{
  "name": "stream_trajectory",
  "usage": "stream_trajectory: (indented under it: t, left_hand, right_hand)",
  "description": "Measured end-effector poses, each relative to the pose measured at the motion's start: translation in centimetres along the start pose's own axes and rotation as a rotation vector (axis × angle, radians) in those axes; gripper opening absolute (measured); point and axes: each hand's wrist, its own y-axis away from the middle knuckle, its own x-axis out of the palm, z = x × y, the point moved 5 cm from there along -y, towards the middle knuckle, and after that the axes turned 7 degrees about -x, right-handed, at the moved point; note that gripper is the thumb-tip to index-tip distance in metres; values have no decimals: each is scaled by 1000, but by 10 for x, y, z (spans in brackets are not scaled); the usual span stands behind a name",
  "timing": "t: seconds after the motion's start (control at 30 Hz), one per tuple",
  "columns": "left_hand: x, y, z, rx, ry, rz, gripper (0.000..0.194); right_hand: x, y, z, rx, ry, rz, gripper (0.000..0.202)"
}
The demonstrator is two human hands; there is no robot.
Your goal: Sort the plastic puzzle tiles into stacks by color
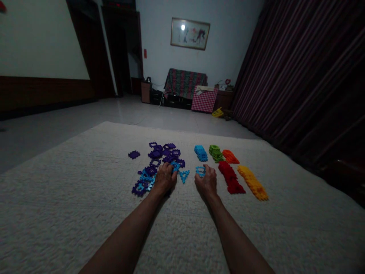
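Observation:
My right hand pinches the edge of a light-blue square interlocking tile, an open frame with a toothed rim. At the right side of a loose pile, the curled fingers of my left hand close on a second light-blue tile, partly hidden by them. Between my hands a light-blue triangular tile lies on the mat. Purple tiles are scattered beyond my left hand, and more purple and light-blue tiles lie mixed to its left.
Beyond and right of my right hand lie sorted rows of tiles: light blue, green, orange, red and yellow. One purple tile sits apart at left. All rest on a pale quilted mat.

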Motion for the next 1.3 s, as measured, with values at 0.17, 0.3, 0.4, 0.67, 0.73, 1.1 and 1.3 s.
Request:
stream_trajectory:
  t: [0.17, 0.3, 0.4, 0.67, 0.73, 1.1, 1.3]
  left_hand:
    - [0, 2, 0, 17, 38, -39, 5]
    - [0, 3, 0, 21, 76, -62, 4]
    - [1, 2, 0, 32, 83, -78, 3]
    - [2, 3, 0, 47, 84, -110, 3]
    - [3, 3, 1, 47, 86, -106, 4]
    - [3, 3, 1, 55, 51, -86, 7]
    - [3, 2, 2, 57, 64, -109, 7]
  right_hand:
    - [12, -38, -18, -9, -134, -136, 52]
    - [22, -61, -29, 35, -164, -162, 55]
    - [26, -67, -33, 40, -177, -173, 56]
    - [33, -70, -39, -11, -175, -189, 58]
    - [36, -72, -40, -30, -177, -192, 59]
    - [40, -72, -42, -41, -166, -207, 58]
    - [24, -74, -30, -108, -236, -306, 44]
